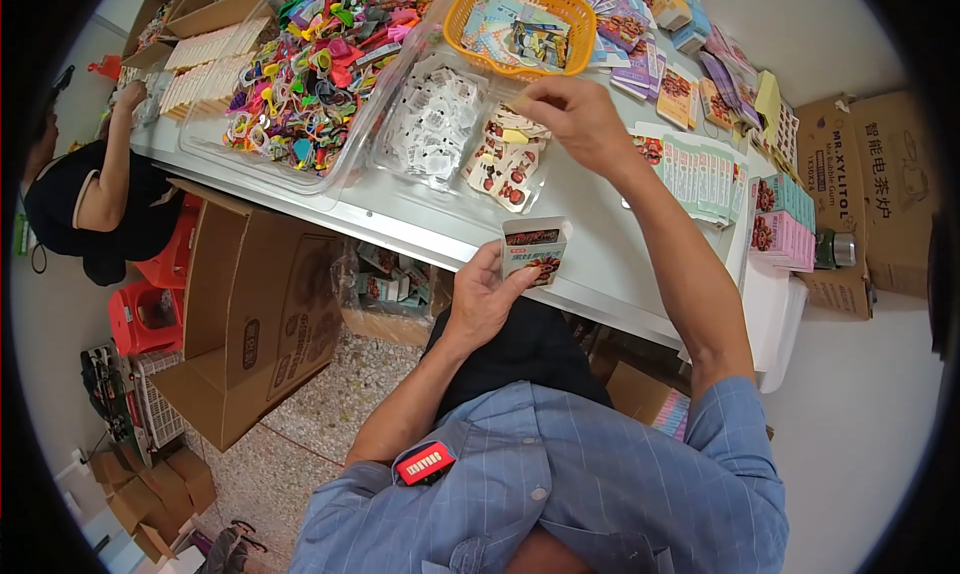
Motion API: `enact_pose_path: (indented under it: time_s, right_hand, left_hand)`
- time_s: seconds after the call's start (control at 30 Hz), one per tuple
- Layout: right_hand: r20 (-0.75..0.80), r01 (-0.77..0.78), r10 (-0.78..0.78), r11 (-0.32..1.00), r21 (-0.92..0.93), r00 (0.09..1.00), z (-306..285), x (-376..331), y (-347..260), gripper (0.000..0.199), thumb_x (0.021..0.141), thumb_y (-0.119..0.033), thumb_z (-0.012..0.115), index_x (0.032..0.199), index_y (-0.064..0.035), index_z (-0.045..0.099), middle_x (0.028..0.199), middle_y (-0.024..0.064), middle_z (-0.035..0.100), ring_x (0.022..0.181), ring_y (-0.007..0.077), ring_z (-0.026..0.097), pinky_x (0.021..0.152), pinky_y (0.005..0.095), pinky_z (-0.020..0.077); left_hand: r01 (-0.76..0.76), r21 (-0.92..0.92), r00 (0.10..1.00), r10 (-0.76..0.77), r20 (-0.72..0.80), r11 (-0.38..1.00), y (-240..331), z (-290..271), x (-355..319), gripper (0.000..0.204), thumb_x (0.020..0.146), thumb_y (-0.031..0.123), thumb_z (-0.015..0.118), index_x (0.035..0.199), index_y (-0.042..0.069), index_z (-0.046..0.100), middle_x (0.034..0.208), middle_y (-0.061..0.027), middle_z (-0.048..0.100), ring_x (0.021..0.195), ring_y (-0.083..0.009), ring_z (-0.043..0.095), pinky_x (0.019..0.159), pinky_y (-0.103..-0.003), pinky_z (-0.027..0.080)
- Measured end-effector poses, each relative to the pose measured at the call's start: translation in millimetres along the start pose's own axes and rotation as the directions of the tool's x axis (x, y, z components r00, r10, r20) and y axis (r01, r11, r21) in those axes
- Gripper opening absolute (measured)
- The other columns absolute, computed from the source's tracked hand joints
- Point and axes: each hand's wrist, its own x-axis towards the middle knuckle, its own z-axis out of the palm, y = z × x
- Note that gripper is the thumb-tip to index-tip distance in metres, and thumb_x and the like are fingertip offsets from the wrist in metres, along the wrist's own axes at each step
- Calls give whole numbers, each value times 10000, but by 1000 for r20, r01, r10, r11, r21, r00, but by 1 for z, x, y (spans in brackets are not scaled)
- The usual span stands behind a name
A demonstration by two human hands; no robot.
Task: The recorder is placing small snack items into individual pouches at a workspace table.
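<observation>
Small open carton (pixel 533 248) in left hand (pixel 483 296) grip; right hand (pixel 575 119) pinches a sticker pack (pixel 514 134).

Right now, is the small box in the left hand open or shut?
Open. The small box in the left hand stands upright with its top flap lifted; contents cannot be told.

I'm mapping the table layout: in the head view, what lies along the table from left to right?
Stacks of cream cards → clear tray of colourful plastic toys → clear tray of small white packets → right hand over a tray of red-printed cards → row of green-edged cards → pink and teal boxes.
</observation>
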Motion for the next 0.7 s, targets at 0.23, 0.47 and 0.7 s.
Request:
enact_pose_path:
  time_s: [0.23, 0.47, 0.7]
  right_hand:
    - [31, -238, 276, 760, 604, 961, -31, -49, -22, 154, 938, -105, 701, 1053, -3, 700, 901, 27, 709, 812, 87, 630, 748, 247, 507]
    - [18, -158, 190, 757, 634, 982, -30, -102, -45, 68, 894, -69, 717, 934, -15, 725, 1172, 121, 678, 1077, 148, 608, 949, 334, 478]
    - [112, -295, 301, 683, 668, 947, -5, -129, -47, 101, 874, -64, 724, 961, -19, 752, 1364, 155, 607, 1273, 225, 545, 1084, 385, 405]
  left_hand:
    - [29, -35, 998, -31, -50, 999, 5, 3, 2, 323, 954, -21, 652, 1226, -84, 490, 1161, -195, 686, 1059, -196, 678, 948, -334, 559]
    - [4, -28, 1000, -5, -31, 1000, 2, 4, 2, 325, 939, -22, 676, 1213, -75, 510, 1152, -184, 691, 1042, -185, 681, 933, -324, 563]
    - [-45, 6, 999, 45, -11, 999, 3, 7, -1, 321, 933, -33, 681, 1210, -66, 522, 1132, -158, 689, 1037, -172, 674, 925, -306, 557]
